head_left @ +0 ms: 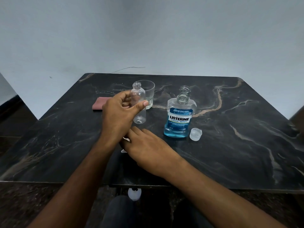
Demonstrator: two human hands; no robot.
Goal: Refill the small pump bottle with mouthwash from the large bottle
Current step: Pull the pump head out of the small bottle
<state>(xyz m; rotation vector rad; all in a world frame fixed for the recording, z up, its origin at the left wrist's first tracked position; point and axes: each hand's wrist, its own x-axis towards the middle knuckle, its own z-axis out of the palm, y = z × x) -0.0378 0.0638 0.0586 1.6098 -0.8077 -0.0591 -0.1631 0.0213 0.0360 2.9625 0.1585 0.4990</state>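
Note:
The small clear pump bottle (139,102) stands upright on the dark marble table (230,145) with no pump on its open neck, and looks empty. My left hand (118,112) grips it, thumb across the front and fingers behind. The large mouthwash bottle (180,119), about a third full of blue liquid, stands uncapped to the right. Its clear cap (195,134) lies beside its base. My right hand (146,147) rests flat on the table under my left wrist, covering a white thing (125,139) of which only edges show.
A drinking glass (148,96) stands just behind the small bottle. A folded pink cloth (100,104) lies to its left. A small white object (134,194) shows below the table's near edge. A wall runs behind the table.

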